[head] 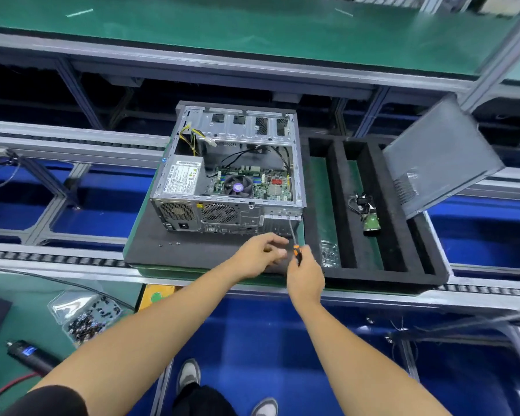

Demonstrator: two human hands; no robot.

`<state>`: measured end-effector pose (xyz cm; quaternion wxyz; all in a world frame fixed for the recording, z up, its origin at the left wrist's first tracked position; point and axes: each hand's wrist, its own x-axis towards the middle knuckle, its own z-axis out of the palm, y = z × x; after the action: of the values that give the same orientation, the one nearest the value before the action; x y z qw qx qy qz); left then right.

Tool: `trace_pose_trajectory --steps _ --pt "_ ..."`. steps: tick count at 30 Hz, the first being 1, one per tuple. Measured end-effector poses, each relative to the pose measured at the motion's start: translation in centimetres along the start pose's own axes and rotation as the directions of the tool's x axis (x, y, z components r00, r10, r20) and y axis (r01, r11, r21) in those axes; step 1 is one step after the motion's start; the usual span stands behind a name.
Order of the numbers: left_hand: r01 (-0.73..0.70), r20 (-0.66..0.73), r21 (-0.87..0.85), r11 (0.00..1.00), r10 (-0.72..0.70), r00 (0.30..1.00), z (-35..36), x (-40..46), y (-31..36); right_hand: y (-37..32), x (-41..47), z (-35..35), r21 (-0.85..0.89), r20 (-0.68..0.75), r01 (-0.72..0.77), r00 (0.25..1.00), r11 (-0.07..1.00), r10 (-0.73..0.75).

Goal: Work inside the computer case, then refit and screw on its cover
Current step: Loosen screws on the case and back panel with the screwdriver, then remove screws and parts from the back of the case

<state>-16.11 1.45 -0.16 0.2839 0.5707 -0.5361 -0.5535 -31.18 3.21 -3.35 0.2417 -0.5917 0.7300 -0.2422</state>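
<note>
An open computer case [174, 202] lies on a dark foam pad [150, 250], its motherboard, fan and power supply showing. Its grey cover [442, 154] leans upright at the right, against the frame. My right hand [306, 274] grips an orange-and-black screwdriver [296, 253] whose shaft reaches up to the case's near right corner. My left hand [260, 255] hovers just left of the screwdriver handle with fingers loosely curled; whether it pinches a screw I cannot tell. A few loose screws [170, 244] lie on the pad.
A black foam tray [351, 205] right of the case holds a hard drive with cables [370, 217] and a small bag [329, 253]. On the green bench at lower left lie a bag of screws [84, 319] and an electric screwdriver [30, 355]. Conveyor rails run across.
</note>
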Motion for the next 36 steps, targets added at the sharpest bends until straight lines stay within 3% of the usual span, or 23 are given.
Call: trace_pose_trajectory --steps 2,5,7,11,15,18,21,24,29,36 --pt "-0.068 0.017 0.186 0.980 0.066 0.998 2.0 1.5 1.1 1.8 2.5 -2.1 0.013 -0.072 -0.057 0.996 0.998 0.058" --pt "-0.181 0.059 0.474 0.862 0.174 0.983 4.7 4.1 3.0 4.5 6.2 -4.5 0.003 -0.093 -0.160 0.983 0.987 0.159" --pt "-0.219 0.119 0.581 0.784 0.184 0.976 6.3 6.4 4.1 6.2 8.5 -5.4 -0.004 -0.075 -0.204 0.976 0.979 0.203" --pt "-0.253 0.200 0.722 0.644 0.156 0.967 8.5 10.6 4.8 8.0 11.7 -6.0 -0.014 -0.067 -0.221 0.973 0.975 0.220" --pt "-0.254 0.244 0.858 0.447 0.080 0.966 10.0 15.5 4.9 9.1 14.2 -5.3 -0.089 -0.078 -0.151 0.986 0.984 0.144" --pt "-0.302 0.297 0.926 0.228 0.058 0.953 10.9 18.5 4.6 9.6 15.7 -4.5 -0.141 -0.081 -0.087 0.994 0.986 0.076" --pt "-0.347 0.348 0.937 0.039 -0.010 0.937 11.6 20.8 3.4 9.7 17.1 -4.2 -0.083 -0.042 -0.056 0.998 0.995 0.053" --pt "-0.368 0.367 0.930 0.010 -0.081 0.927 11.8 22.6 2.9 9.7 18.1 -3.9 0.021 -0.064 -0.038 0.997 0.999 0.040" --pt "-0.371 0.380 0.925 0.086 -0.232 0.895 13.2 23.9 3.1 9.8 18.6 -3.4 0.183 -0.049 -0.131 0.989 0.974 0.142" --pt "-0.285 0.307 0.952 0.115 -0.369 0.877 14.5 24.7 3.2 9.6 18.2 -4.1 0.259 0.030 -0.186 0.982 0.948 0.184"
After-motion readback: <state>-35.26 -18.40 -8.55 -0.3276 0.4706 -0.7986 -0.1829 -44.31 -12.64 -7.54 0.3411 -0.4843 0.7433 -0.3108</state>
